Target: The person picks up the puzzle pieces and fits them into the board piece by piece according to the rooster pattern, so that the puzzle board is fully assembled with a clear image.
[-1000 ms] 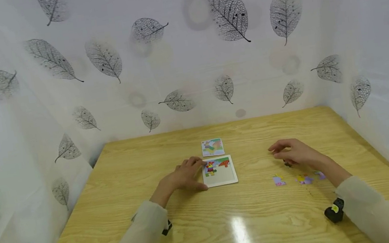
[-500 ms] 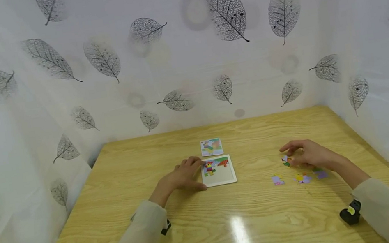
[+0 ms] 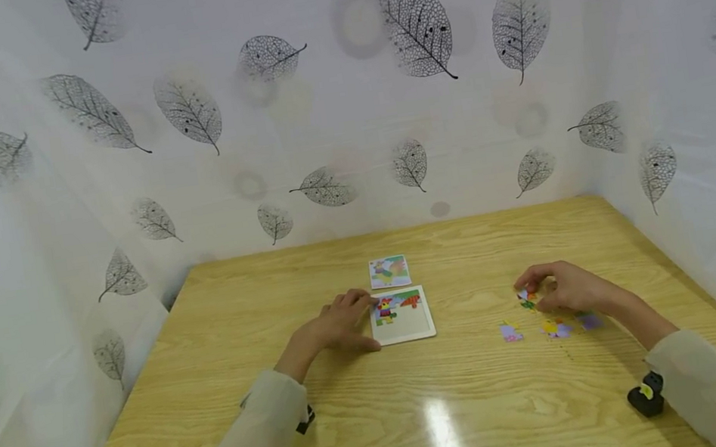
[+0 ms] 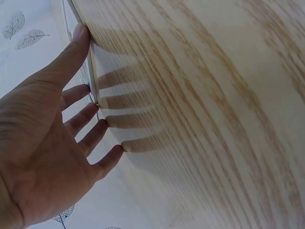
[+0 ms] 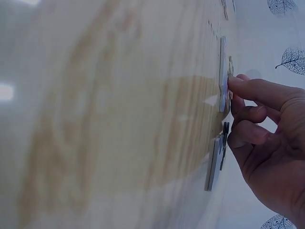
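Note:
A jigsaw puzzle tray (image 3: 416,324) with a pale rim lies flat on the table, its upper part filled with colourful pieces. My left hand (image 3: 338,325) rests at the tray's left side, thumb and fingertips touching the rim, fingers fairly straight. In the left wrist view, the thumb (image 4: 76,45) meets the tray's edge while the other fingertips touch the rim or the table. To the right, my right hand (image 3: 576,290) pinches a green, orange and white puzzle piece (image 3: 524,297) between curled fingers and thumb, at table level. The right wrist view shows the piece only edge-on, partly hidden.
Near the right hand lie loose puzzle pieces: a lilac one (image 3: 511,332), a yellow and lilac one (image 3: 557,330) and a purple one (image 3: 589,321). A picture card (image 3: 389,272) lies behind the tray. A leaf-patterned curtain (image 3: 328,105) surrounds the wooden table (image 3: 358,422).
My right hand has moved right and slightly down to the green and orange puzzle piece, and its fingers have closed in on it. The left hand and the tray have stayed in place.

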The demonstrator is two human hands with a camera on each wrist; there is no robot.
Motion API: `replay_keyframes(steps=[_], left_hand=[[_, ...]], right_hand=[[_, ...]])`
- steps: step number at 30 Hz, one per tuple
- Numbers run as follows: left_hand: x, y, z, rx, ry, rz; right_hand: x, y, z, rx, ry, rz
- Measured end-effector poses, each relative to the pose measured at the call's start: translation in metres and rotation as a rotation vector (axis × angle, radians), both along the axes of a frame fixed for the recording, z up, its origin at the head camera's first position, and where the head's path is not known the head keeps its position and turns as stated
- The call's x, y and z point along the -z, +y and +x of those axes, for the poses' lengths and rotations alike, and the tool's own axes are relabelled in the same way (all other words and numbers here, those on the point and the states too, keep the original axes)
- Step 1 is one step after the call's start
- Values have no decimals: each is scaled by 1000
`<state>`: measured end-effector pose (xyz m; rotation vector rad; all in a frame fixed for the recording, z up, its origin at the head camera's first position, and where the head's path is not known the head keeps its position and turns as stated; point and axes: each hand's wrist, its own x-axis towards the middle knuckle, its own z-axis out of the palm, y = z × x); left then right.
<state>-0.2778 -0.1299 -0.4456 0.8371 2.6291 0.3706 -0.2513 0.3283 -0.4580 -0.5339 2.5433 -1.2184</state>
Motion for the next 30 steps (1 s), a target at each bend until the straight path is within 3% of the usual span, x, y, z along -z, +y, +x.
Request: replay_keyframes(steps=[5, 15, 30], left_hand=[[-8, 0, 3, 12, 2, 3], [-6, 0, 3, 16, 6, 3], [-7, 1, 3, 7, -3, -1]], right_hand=[[0, -1, 0, -8, 43, 12], [2, -15, -7, -24, 14, -76], [1, -73, -19, -58, -68, -177]])
